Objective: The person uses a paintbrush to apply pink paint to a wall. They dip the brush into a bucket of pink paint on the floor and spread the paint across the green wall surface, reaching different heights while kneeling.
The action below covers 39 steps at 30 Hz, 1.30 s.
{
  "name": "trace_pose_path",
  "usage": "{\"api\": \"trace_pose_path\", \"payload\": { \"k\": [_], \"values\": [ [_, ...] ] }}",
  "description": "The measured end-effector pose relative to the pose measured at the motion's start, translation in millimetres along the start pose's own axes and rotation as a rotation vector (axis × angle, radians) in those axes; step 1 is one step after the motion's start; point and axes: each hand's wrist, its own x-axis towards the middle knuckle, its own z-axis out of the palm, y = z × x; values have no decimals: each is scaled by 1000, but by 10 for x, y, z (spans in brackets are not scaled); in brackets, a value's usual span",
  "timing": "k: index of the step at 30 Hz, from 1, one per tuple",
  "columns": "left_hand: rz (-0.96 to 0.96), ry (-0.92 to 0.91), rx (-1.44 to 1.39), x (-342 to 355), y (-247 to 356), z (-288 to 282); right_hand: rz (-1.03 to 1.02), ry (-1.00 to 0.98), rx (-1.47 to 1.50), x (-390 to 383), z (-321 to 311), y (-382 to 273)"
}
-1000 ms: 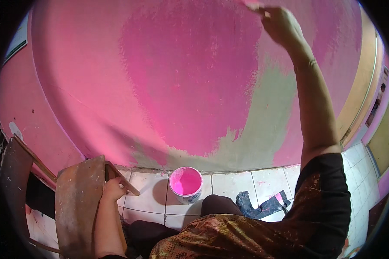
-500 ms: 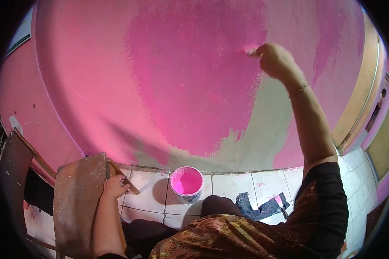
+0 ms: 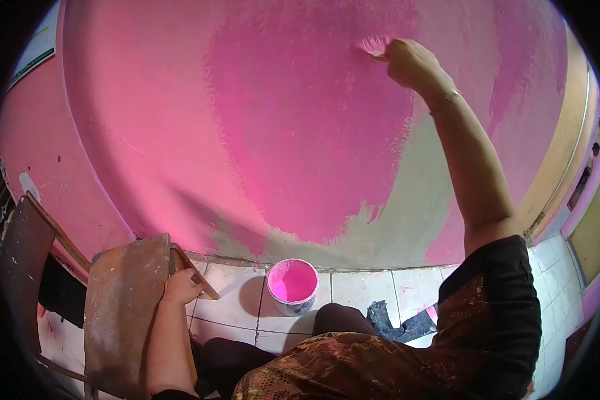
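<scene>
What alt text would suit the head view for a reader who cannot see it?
The right hand presses a paintbrush to a wall partly coated bright pink. The left hand grips a worn wooden chair, and a bucket of pink paint stands on the tiled floor.

Paintbrush (image 3: 375, 47): small, bristles loaded pink, pressed flat against wall (image 3: 180, 133), handle gripped in raised right hand (image 3: 412, 63), bristle tip pointing left. Wall: mostly pink, darker fresh patch in centre, bare greenish-grey strip curving along lower edge and up right side, under the arm. Paint bucket (image 3: 293, 286): white, round, open, upright on tiled floor just below wall, pink paint inside. Wooden chair (image 3: 123, 300): worn, paint-stained, at lower left, left hand (image 3: 180, 287) resting on its edge.
</scene>
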Motion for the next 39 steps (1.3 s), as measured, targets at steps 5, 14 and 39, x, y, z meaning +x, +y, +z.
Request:
{"api": "trace_pose_path", "payload": {
  "k": [5,14,39],
  "values": [
    [-2,-30,34,51,5,22,-60,69,662,-65,-242,445],
    [0,-18,47,9,81,-31,291,69,1452,800,155,516],
    [-7,-51,2,2,167,-95,78,386,206,484,284,-157]
  ]
}}
